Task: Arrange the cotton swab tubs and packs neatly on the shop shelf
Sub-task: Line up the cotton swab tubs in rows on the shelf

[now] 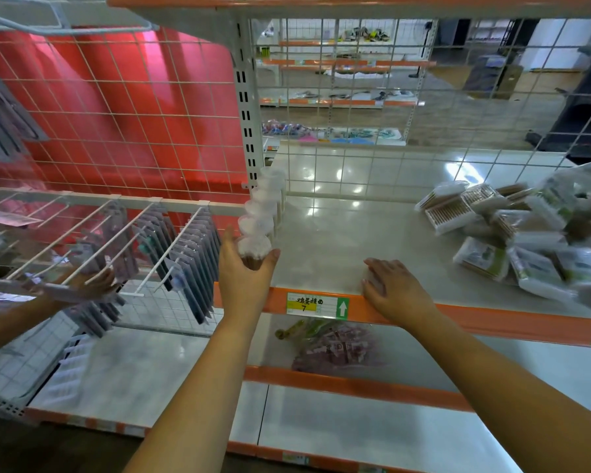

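Observation:
A row of clear round cotton swab tubs [263, 203] runs front to back along the left edge of the grey shelf [338, 240]. My left hand [244, 278] grips the front tub [253, 249] of that row, thumb on its left and fingers on its right. My right hand [391, 290] rests flat, fingers straight, on the shelf's front edge beside the price label [316, 305]. A loose heap of cotton swab packs and flat boxes [512, 233] lies at the right end of the shelf.
A white wire grid backs the shelf. To the left, hooks [171, 247] carry hanging carded goods, and another person's hand [89, 285] reaches among them. A bag of small items [335, 346] lies on the shelf below. Orange strips edge each shelf.

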Tool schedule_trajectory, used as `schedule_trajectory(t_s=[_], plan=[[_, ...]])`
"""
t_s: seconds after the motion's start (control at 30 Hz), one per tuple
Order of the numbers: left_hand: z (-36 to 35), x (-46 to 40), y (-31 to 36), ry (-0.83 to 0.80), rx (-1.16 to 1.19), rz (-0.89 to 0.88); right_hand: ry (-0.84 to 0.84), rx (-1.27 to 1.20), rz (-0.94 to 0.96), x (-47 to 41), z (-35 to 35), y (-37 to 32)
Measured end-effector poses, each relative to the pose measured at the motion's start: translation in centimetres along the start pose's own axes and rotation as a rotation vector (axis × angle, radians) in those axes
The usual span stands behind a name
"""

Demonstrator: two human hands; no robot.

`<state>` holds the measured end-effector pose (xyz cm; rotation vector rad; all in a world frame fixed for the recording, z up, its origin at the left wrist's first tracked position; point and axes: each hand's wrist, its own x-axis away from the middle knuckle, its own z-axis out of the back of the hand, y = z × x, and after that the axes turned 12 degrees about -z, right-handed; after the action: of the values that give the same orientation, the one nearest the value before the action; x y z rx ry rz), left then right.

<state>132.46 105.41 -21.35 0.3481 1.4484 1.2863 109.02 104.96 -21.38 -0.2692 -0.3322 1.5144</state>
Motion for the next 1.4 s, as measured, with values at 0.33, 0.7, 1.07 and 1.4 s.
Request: schedule_trajectory(t_s=[0.33,0.7,1.07,1.4], plan=[[0.1,-0.1,-0.7,0.005,-0.010,0.006,0.007,0.007,0.013,0.1,0.2,-0.1],[0.1,-0.1,-0.3,-0.013,0.076,-0.005,0.016,0.020,0.024,0.5,0.4,-0.4],[1.0,-0.2,2.4,-0.017,-0.234,-0.187,0.019,0.033,0.026,0.6,0.4,-0.6],[-3.1,-0.7,6.3,-0.243,-0.525,-0.701,0.075,0.092,0.038,0.6,1.0,-0.4]])
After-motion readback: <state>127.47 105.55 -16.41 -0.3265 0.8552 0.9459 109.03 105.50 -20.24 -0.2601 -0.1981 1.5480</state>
